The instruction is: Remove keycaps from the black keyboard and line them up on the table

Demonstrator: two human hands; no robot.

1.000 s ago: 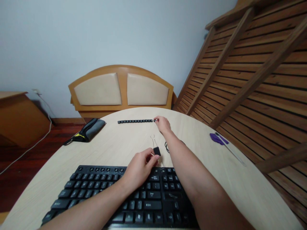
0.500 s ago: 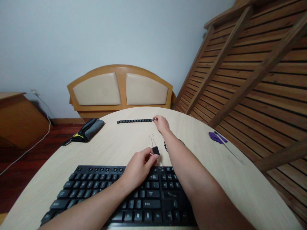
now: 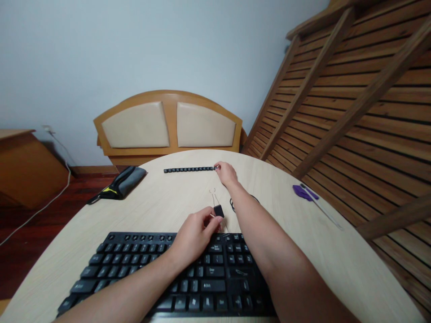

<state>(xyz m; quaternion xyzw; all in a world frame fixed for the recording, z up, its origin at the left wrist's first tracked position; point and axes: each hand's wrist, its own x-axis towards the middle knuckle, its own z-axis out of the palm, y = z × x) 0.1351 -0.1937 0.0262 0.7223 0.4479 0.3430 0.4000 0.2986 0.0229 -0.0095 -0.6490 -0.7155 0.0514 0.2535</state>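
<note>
A wall [image 3: 168, 45] backs your smooth-looking table [image 3: 161, 197]. Toward the near edge lies the keyboard [image 3: 97, 260], probably stiff; toward the far edge, the row of keys [image 3: 188, 169]. Your left hand [image 3: 198, 229] pinches the puller [image 3: 218, 211], likely springy; your right hand [image 3: 226, 172] pinches the end key [image 3: 216, 168], likely light: hold its sides.

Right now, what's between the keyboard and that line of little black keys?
Between keyboard and keys, the head view shows a wire tool in the left hand, and a black cable partly hidden by the right arm.
</note>
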